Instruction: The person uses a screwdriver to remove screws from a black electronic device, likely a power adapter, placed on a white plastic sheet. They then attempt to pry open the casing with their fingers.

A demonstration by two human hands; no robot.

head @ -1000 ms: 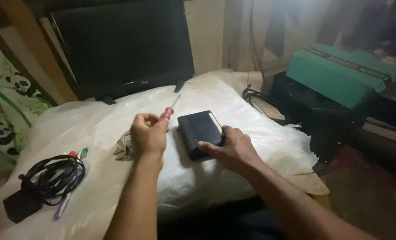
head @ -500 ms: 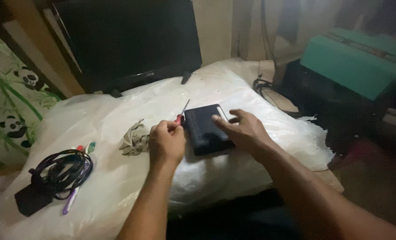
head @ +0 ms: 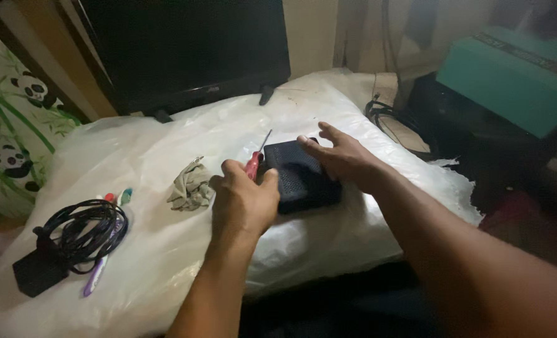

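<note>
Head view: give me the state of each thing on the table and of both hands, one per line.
left hand: closed around the screwdriver's handle
screwdriver: red handle, held, shaft tilted up and away
right hand: open, resting flat on the black box
black box: lying flat, lid on
grey cloth: crumpled, untouched
black cable: coiled, adapter attached
monitor: screen dark
plastic sheet: spread over the table, wrinkled

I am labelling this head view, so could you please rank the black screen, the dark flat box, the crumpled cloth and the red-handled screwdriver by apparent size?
1. black screen, though it stands farthest from the camera
2. dark flat box
3. crumpled cloth
4. red-handled screwdriver, partly hidden in the left hand
</note>
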